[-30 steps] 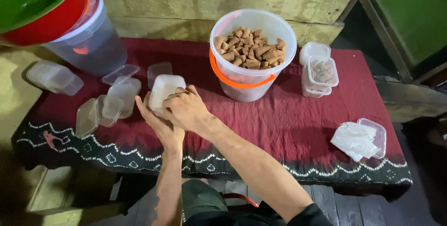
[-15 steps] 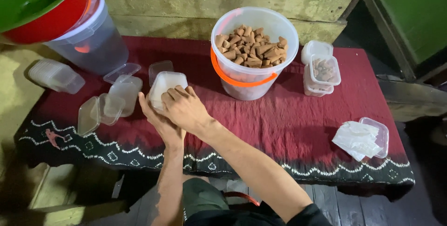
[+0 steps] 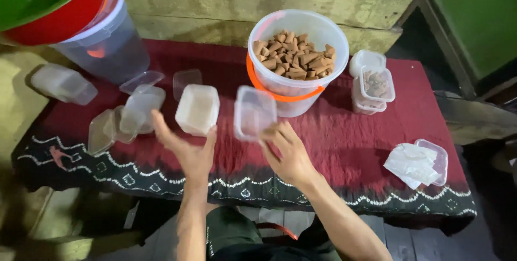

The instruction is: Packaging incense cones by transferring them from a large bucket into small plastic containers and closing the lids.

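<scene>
Your right hand (image 3: 291, 156) holds a small clear plastic box (image 3: 254, 113) just in front of the white bucket of brown pieces (image 3: 296, 59); your left hand (image 3: 186, 150) is spread wide, empty, beside the upturned frosted tub (image 3: 197, 108) mid-desk. You appear mid-separation of containers; bringing the box to the bucket looks next.

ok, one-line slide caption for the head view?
Right hand lifts a clear tub; left hand open beside another tub, before a bucket.
</scene>
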